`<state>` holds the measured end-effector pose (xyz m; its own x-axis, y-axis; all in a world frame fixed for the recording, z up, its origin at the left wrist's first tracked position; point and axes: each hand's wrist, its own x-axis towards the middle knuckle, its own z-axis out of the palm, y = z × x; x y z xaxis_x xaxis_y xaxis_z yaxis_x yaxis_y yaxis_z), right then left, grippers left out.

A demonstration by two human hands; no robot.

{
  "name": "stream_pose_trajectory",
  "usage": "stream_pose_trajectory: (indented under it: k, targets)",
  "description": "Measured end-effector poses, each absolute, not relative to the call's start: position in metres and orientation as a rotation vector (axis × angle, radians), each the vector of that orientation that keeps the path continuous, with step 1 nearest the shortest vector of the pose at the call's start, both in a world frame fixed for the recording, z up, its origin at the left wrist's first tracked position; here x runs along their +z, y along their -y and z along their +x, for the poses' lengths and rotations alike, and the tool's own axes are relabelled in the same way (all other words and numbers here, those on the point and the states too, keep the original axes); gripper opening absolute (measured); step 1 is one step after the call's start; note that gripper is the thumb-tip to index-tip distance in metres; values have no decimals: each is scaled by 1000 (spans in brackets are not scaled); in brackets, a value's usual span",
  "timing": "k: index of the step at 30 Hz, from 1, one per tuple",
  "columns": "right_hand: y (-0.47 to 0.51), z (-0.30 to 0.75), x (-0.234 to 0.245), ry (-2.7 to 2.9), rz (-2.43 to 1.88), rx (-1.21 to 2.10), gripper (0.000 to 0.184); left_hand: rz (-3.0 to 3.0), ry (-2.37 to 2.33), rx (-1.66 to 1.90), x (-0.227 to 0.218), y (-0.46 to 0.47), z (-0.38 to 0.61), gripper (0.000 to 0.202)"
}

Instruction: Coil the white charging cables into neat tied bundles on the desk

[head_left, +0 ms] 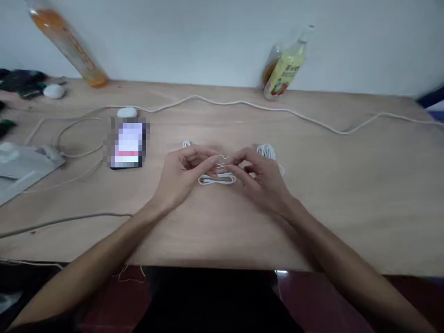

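My left hand [185, 171] and my right hand [256, 173] meet over the middle of the table, thumbs and forefingers pinched close together. A thin whitish tie [224, 157], like a short wire, runs between the fingertips of both. Just below them is a white cable [217, 181] looped into a flat bundle; whether any finger also holds it I cannot tell. Behind my right hand lies another white cable coil [266, 151], partly hidden. A small white coil end [186, 144] shows beyond my left hand.
A phone [128, 145] with a lit screen and a white earbud-like case [126, 112] lie left. A long white cord [243, 103] crosses the table [347, 194]. An orange bottle [69, 46] and a yellow-labelled bottle [286, 69] stand by the wall. A whitish packet [31, 166] is far left.
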<state>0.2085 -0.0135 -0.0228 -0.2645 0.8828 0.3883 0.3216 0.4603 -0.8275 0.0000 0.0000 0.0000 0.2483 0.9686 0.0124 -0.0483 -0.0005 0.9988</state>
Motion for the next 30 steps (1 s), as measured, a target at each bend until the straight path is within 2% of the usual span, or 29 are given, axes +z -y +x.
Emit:
stream_pose_trajectory:
  k: [13,24,30]
  targets:
    - [16,209,-19,1751,-1083,794,6,1285,-1018,1036,4,0,0,10]
    - [13,211,-24,1915,-1018,469,11,1386,-1043,1025,-1,3,2,12]
    - [12,212,-28,2028,-958,275,8,1538,-1039,968,-3,1,1,19]
